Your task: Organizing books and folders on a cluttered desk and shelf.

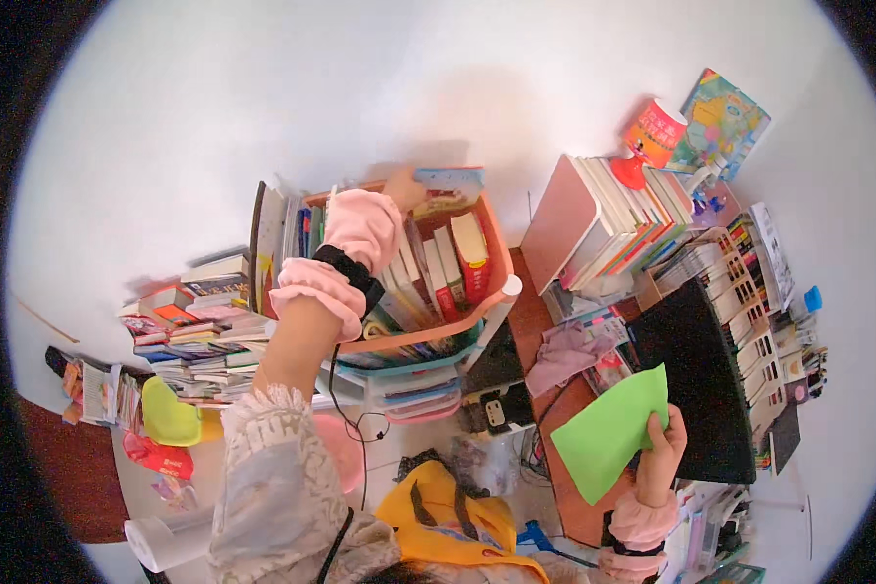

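Head view, left hand [404,190] grips book [448,181], bin rim

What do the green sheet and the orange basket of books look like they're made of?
The green sheet, held in the right hand, looks like matte paper: thin, flat, with a crisp folded edge. The orange basket, which the left hand reaches over, looks like smooth moulded plastic with a rounded rim and a slight sheen.

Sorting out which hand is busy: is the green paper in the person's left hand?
No, the right hand grips the green paper; the left hand holds a book.
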Demonstrator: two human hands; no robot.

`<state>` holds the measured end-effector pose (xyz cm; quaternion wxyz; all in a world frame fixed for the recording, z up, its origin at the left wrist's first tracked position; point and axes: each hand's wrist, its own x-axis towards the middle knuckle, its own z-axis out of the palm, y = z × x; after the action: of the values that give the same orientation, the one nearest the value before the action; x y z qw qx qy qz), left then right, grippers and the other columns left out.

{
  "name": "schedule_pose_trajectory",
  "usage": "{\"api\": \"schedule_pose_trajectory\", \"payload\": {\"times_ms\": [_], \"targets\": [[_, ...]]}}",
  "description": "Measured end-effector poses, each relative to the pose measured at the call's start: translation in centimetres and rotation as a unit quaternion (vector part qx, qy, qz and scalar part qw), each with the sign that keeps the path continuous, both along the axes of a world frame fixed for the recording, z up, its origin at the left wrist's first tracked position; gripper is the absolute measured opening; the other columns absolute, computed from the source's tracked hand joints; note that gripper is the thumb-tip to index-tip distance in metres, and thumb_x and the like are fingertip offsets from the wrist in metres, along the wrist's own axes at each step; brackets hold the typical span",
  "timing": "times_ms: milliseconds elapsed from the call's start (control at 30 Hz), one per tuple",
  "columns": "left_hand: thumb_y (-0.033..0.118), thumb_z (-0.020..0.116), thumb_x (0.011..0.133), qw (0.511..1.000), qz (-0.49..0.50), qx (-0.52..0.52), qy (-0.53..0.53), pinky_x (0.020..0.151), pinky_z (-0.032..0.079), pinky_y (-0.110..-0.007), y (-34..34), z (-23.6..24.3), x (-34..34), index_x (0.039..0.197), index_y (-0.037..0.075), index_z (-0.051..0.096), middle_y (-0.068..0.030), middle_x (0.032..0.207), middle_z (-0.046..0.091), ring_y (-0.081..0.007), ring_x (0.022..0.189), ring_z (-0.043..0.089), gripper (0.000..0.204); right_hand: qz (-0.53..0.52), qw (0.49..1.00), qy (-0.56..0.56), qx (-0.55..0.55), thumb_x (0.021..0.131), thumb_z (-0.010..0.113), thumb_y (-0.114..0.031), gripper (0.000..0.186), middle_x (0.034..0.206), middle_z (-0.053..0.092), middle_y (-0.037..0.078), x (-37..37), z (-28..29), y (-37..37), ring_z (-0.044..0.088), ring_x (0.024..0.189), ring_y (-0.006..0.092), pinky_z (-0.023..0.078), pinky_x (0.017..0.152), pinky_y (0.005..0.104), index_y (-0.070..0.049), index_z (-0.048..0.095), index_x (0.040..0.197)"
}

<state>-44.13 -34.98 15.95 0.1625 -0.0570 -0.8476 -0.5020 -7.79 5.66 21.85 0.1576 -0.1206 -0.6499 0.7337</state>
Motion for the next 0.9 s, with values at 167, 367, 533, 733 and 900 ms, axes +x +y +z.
{"api": "schedule_pose_trajectory", "payload": {"times_ms": [167, 367, 533, 733, 900], "targets": [[0.007, 0.056, 0.070, 0.997, -0.018, -0.034, -0.065, 0.067, 0.046, -0.038, 0.1, -3.0, -0.4, 0.097, 0.000, 0.060, -0.0108, 0.082, 0.063, -0.0225, 0.076, 0.059, 0.028, -0.052, 0.998, -0.011, -0.044, 0.085, 0.056, -0.004, 0.006, 0.081, 0.059, 0.000, 2.2, -1.7, 2.5, 0.053, 0.071, 0.0078, 0.041, 0.063, 0.0210, -0.002, 0.057, 0.090], [0.016, 0.058, 0.075, 0.972, 0.029, -0.189, -0.134, 0.069, 0.048, -0.037, -1.8, -2.1, 1.1, 0.099, 0.000, 0.061, -0.0118, 0.085, 0.064, -0.0221, 0.077, 0.060, 0.029, -0.042, 0.997, -0.039, -0.049, 0.084, 0.056, -0.003, 0.007, 0.080, 0.060, 0.000, 3.5, -2.5, 2.7, 0.052, 0.069, 0.0077, 0.041, 0.063, 0.0214, -0.002, 0.057, 0.091], [0.024, 0.060, 0.078, 0.939, -0.005, -0.304, -0.159, 0.070, 0.049, -0.036, 0.1, 2.3, 1.5, 0.101, 0.001, 0.061, -0.0126, 0.087, 0.065, -0.0217, 0.079, 0.062, 0.033, -0.035, 0.995, -0.086, 0.023, 0.083, 0.058, -0.004, 0.010, 0.081, 0.059, -0.001, 4.0, -3.7, 3.3, 0.050, 0.071, 0.0069, 0.040, 0.065, 0.0215, -0.002, 0.059, 0.092], [0.030, 0.059, 0.085, 0.966, -0.240, -0.094, -0.030, 0.081, 0.046, -0.029, 4.5, 12.9, 12.2, 0.107, 0.001, 0.057, -0.0099, 0.102, 0.062, -0.0161, 0.093, 0.058, 0.037, 0.040, 0.986, -0.092, 0.135, 0.081, 0.060, -0.003, 0.014, 0.083, 0.059, -0.002, 2.5, -2.0, -0.4, 0.051, 0.075, 0.0058, 0.042, 0.067, 0.0199, -0.001, 0.060, 0.095], [0.023, 0.065, 0.081, 0.872, -0.474, -0.035, -0.120, 0.080, 0.045, -0.028, 11.5, 10.2, 24.8, 0.102, 0.001, 0.056, -0.0076, 0.098, 0.062, -0.0116, 0.093, 0.057, 0.032, 0.080, 0.987, -0.089, 0.111, 0.079, 0.062, -0.001, 0.017, 0.084, 0.061, -0.001, 1.8, -0.9, -1.8, 0.053, 0.074, 0.0054, 0.043, 0.065, 0.0190, 0.000, 0.060, 0.096]]}}
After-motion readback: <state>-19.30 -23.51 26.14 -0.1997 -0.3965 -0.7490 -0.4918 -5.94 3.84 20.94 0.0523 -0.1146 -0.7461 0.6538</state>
